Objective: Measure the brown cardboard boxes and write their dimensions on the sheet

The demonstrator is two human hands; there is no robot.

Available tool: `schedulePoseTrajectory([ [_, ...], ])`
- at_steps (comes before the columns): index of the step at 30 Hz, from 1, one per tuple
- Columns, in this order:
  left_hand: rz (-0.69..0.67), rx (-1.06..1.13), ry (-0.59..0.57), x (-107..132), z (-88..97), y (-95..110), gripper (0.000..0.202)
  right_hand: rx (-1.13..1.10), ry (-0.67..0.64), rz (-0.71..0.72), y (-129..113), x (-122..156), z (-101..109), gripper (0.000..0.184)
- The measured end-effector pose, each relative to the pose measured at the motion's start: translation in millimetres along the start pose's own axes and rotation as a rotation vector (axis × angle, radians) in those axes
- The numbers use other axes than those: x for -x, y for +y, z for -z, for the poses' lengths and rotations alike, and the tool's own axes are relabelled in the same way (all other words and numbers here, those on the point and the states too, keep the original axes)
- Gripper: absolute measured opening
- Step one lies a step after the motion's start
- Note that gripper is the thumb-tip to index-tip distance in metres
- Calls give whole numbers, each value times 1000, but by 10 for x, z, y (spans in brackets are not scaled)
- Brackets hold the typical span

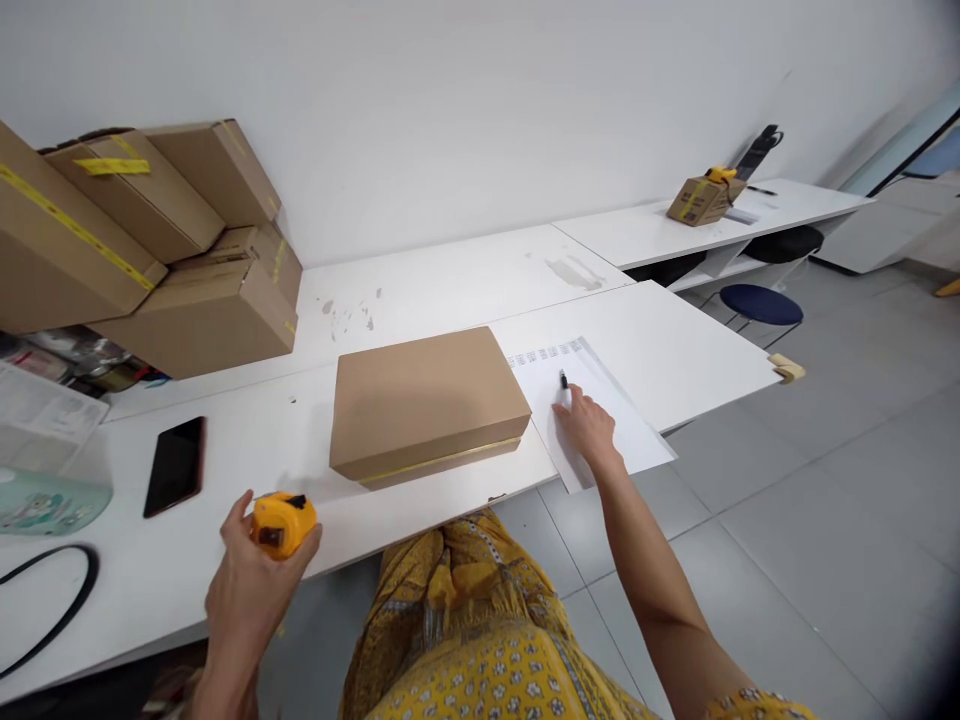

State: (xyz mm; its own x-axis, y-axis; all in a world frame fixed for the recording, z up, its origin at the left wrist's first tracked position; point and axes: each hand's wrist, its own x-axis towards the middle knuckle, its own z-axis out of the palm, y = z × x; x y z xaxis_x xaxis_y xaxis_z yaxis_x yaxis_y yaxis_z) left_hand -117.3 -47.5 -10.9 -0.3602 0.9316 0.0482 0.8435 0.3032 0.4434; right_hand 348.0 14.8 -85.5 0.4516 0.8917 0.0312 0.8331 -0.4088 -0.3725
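Observation:
My left hand [259,570] is closed around a yellow tape measure [285,524] with a black button, held by the table's front edge. In front of me lies a closed brown cardboard box [427,395] with yellow tape along its side. To its right is a white sheet of paper [637,450] with small printing along its far edge. My right hand [589,425] rests over that sheet, its fingers around a pen [565,382] with a black end. The part of the pen under my palm is hidden.
Stacked cardboard boxes [225,310] stand at the back left against the wall. A phone [176,465], a light green bottle [52,502] and a black strap [86,585] lie on the left of the white table [420,290]. A blue stool [761,304] stands at the right.

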Motion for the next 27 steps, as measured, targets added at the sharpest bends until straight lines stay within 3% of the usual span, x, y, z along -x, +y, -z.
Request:
schedulePoseTrajectory([
  [3, 48, -138, -43, -147, -3, 22, 91, -61, -30, 107, 55, -63, -52, 38],
  [6, 22, -222, -114, -268, -42, 12, 92, -182, -6, 152, 234, -103, -28, 42],
  [10, 58, -332, -120, -451, -164, -80, 89, -432, 227, 197, 687, -195, 10, 47],
  [12, 84, -355, -105, -524, -236, -145, 87, -346, 342, 168, 904, -244, 13, 45],
  [15, 50, -317, -55, -552, -328, -198, 88, -109, 411, 30, 1079, -305, 1, 33],
  [17, -29, -215, 91, -518, -375, -159, 92, -8, 398, -15, 1085, -340, -14, 26],
  [20, -245, 169, 283, -442, -435, 37, 87, 4, 364, -10, 998, -390, -28, 18],
  [23, -436, 590, 233, -399, -492, 336, 74, -143, 327, 3, 890, -419, 58, 7],
  [25, -540, 689, 137, -386, -524, 527, 68, -218, 323, 46, 843, -398, 235, 3],
  [27, -633, 675, 62, -360, -549, 674, 60, -277, 400, 84, 830, -326, 526, 4],
])
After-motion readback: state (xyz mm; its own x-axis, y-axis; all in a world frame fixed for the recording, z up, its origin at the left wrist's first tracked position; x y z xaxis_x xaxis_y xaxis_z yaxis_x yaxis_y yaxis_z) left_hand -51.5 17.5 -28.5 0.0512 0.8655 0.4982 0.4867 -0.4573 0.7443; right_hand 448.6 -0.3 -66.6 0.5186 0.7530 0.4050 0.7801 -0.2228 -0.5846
